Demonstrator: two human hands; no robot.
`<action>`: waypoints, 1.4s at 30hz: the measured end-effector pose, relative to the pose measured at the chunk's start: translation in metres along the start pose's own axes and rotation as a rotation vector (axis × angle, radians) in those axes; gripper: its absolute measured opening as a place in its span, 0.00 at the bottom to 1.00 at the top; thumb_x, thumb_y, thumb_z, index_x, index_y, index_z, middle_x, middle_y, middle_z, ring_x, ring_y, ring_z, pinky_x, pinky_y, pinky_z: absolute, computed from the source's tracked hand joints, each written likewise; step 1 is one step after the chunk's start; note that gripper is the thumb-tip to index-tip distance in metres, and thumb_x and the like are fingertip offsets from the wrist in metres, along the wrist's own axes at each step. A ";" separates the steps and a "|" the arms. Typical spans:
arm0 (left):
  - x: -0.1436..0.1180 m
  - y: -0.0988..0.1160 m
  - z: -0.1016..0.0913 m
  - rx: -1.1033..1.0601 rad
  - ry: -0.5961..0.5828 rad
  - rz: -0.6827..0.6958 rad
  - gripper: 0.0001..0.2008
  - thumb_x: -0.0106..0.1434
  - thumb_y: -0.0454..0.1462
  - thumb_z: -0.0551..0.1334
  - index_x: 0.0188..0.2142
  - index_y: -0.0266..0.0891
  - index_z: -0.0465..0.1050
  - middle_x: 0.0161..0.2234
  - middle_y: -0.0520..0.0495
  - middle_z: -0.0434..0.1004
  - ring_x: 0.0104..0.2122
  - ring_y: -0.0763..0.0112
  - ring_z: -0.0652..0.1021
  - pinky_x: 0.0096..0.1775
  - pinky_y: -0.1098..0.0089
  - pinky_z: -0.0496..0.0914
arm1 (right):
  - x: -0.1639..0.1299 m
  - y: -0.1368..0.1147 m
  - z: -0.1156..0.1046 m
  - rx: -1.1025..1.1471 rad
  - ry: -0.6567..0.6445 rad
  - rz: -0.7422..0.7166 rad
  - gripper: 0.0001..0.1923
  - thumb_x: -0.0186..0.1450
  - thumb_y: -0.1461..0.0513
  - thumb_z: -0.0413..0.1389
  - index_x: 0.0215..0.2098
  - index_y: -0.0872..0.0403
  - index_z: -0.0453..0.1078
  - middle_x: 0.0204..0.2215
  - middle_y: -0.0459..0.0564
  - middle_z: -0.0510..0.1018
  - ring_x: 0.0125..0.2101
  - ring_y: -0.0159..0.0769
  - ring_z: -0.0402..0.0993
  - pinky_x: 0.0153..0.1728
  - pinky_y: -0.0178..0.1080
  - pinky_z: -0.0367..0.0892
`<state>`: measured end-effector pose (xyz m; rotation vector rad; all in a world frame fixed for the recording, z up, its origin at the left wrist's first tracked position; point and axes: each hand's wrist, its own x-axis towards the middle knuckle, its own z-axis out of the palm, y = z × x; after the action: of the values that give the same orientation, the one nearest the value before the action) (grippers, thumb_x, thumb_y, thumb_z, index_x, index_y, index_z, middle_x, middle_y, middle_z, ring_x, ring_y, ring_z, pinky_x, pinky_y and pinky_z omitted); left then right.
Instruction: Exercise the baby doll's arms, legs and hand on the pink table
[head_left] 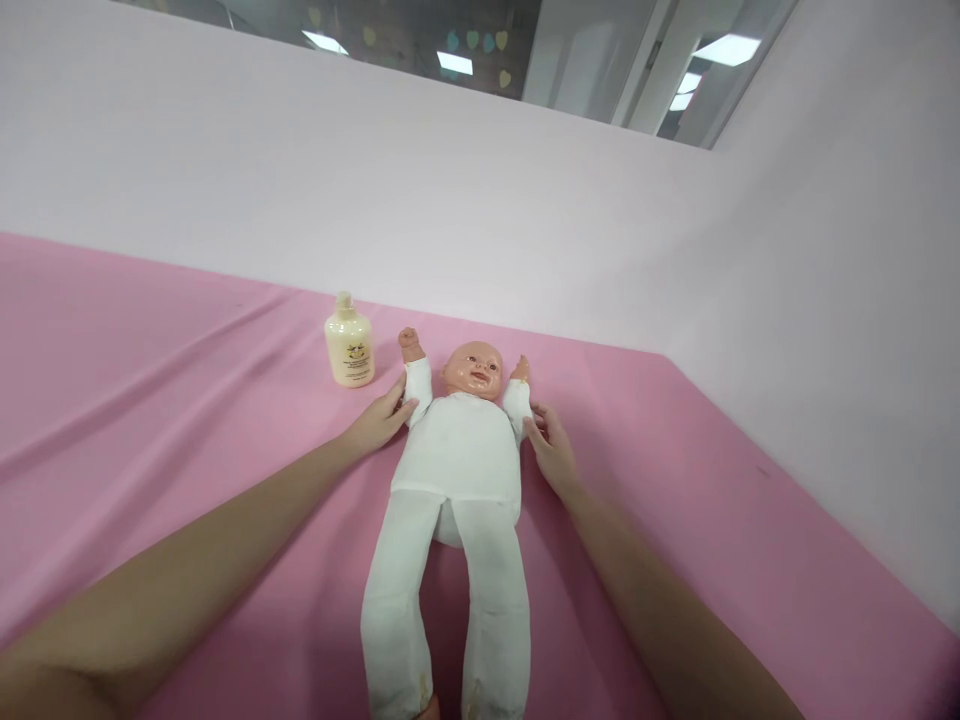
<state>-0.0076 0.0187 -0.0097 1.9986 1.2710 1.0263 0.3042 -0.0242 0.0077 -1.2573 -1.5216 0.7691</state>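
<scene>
A baby doll point(459, 450) with a white cloth body lies on its back on the pink sheet, head away from me and both arms raised. My left hand point(382, 415) grips the doll's arm on the left, thumb on the near side and fingers behind it. On the other side, my right hand point(551, 445) holds the doll's right-side arm between thumb and fingers. The doll's feet run out of view at the bottom, with a bit of one showing.
A cream-coloured lotion bottle point(349, 345) stands upright left of the doll's head. The pink sheet point(187, 380) has folds on the left. White walls point(300, 170) rise behind and at the right, with a window point(420, 40) above.
</scene>
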 end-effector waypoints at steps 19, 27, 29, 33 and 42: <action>-0.006 0.010 0.002 0.178 -0.093 0.119 0.38 0.69 0.45 0.46 0.68 0.31 0.26 0.53 0.31 0.70 0.48 0.53 0.74 0.51 0.54 0.66 | -0.002 0.002 0.007 -0.226 -0.115 -0.054 0.32 0.69 0.51 0.43 0.69 0.43 0.41 0.69 0.45 0.51 0.69 0.41 0.44 0.67 0.54 0.43; -0.007 0.014 0.000 0.313 -0.036 0.022 0.34 0.70 0.47 0.42 0.68 0.29 0.36 0.45 0.33 0.77 0.41 0.53 0.78 0.43 0.58 0.68 | 0.001 -0.001 0.008 -0.264 -0.123 -0.103 0.29 0.68 0.55 0.45 0.67 0.43 0.49 0.68 0.44 0.53 0.68 0.41 0.45 0.67 0.52 0.48; -0.007 0.015 0.000 0.332 -0.027 -0.005 0.34 0.69 0.47 0.42 0.68 0.30 0.38 0.44 0.33 0.78 0.40 0.52 0.78 0.41 0.59 0.68 | 0.000 -0.001 0.008 -0.251 -0.108 -0.090 0.28 0.67 0.55 0.46 0.66 0.44 0.53 0.67 0.46 0.57 0.66 0.42 0.54 0.63 0.50 0.58; -0.006 0.015 0.001 0.360 -0.015 -0.060 0.35 0.69 0.48 0.43 0.68 0.30 0.40 0.44 0.34 0.78 0.40 0.51 0.79 0.40 0.59 0.68 | 0.000 -0.002 0.008 -0.261 -0.033 -0.042 0.26 0.66 0.56 0.49 0.62 0.46 0.60 0.61 0.51 0.66 0.52 0.41 0.70 0.51 0.46 0.70; -0.006 0.009 0.001 0.317 0.025 -0.054 0.33 0.67 0.49 0.47 0.67 0.39 0.43 0.48 0.37 0.73 0.46 0.50 0.75 0.44 0.58 0.68 | -0.002 -0.003 0.009 -0.302 -0.082 -0.057 0.30 0.66 0.51 0.49 0.66 0.44 0.53 0.65 0.52 0.59 0.58 0.44 0.64 0.59 0.49 0.61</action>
<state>-0.0037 0.0097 -0.0050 2.1732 1.5733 0.8690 0.2953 -0.0258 0.0067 -1.4085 -1.7809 0.5739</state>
